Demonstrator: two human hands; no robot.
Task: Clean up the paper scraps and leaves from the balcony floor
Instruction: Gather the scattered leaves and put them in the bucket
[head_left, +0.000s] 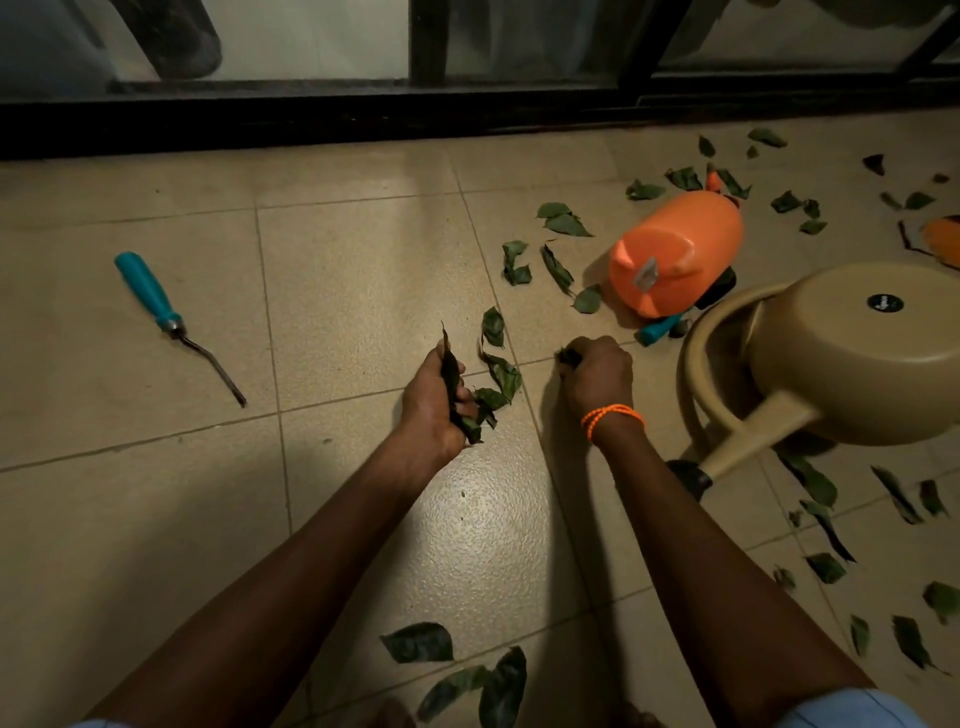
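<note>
Green leaves lie scattered over the beige tiled floor (363, 270). My left hand (434, 402) grips a bunch of dark leaves (453, 382) that stick out above and below the fist. My right hand (597, 374), with an orange cord bracelet on the wrist, is curled down against the floor, and a dark bit of leaf (567, 356) shows at its fingers. Loose leaves (500, 371) lie between the two hands. More leaves (470, 670) lie near my knees, and several others (558, 221) lie further off on the right. No paper scraps are visible.
An orange sprayer bottle (675, 254) lies on its side at the right. A beige watering can (852, 353) lies beside my right hand. A teal-handled garden tool (171, 317) lies at the left, and another teal handle (658, 328) pokes out under the orange bottle. A dark door track (311, 117) runs along the far edge.
</note>
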